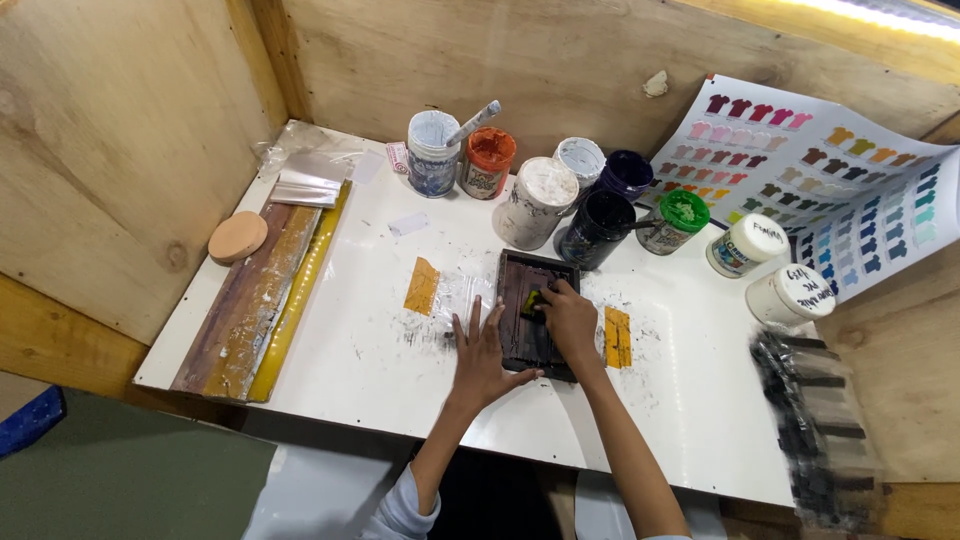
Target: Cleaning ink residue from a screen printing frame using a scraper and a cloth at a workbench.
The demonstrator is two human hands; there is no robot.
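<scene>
1. Plywood walls box in a white worktable (380, 380), smeared with grey ink near the middle. Two yellow tape strips (421, 286) lie on it, one to each side of the work.
2. At the centre of the table lies a small dark screen-printing frame (532, 318), flat, with a clear plastic sheet (462, 296) just beside its left edge.
3. Left hand (482, 355): fingers spread, palm flat, pressing on the table and the frame's left rim. It holds nothing; it braces.
4. Right hand (571, 322): fingers curled together over a small yellow-green piece (532, 300) on the mesh. It seems pressed down on it; whether pinched or only pushed, I cannot tell.
5. Behind the frame stands a cluster of ink jars: white jar with a stir stick (433, 150), orange jar (487, 160), capped white jar (537, 200), open black jar (595, 228), green-lidded jar (674, 220). Two white-capped pots (790, 295) stand to the right.
6. A colour chart of shirt swatches (800, 170) leans on the right wall. A long squeegee-like board (262, 300) and a round peach-coloured pad (238, 237) sit at the left. Ink-stained plastic bags (815, 420) lie at the right edge.
7. Risks, as I judge them: if the bracing hand lifts, the frame could slide and smear the print. The open black jar stands near the right hand; a knock from the wrist could tip it. Inky fingers may mark the plastic sheet.
</scene>
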